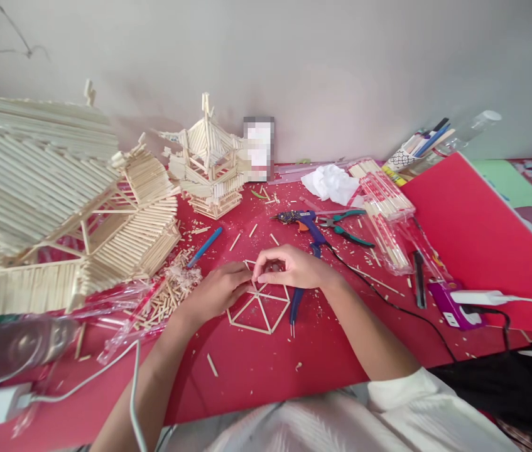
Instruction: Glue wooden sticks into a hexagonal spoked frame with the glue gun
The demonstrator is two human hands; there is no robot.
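Observation:
A wheel-shaped frame of thin wooden sticks (pixel 264 315), with spokes meeting at its middle, lies flat on the red tabletop (pixel 247 395). From the left, my left hand (pixel 224 287) has its fingers closed at the frame's upper left side. My right hand (pixel 290 266) bends over the top of the frame, thumb and forefinger pinched together near my left fingertips. What sits in that pinch is hidden or too small to name. Just right of the frame are blue tweezers (pixel 296 306), tips toward me. A blue hot glue gun (pixel 310 227) lies beyond my right hand.
Stick-built models stand left: a large roofed one (pixel 34 169) and a small tower (pixel 211 166). Cut sticks (pixel 166 304) and a blue pen (pixel 205 247) lie nearby. At right are green-handled pliers (pixel 353 235), packaged sticks (pixel 383 194), a cutter knife (pixel 419 279) and a purple power strip (pixel 454 306).

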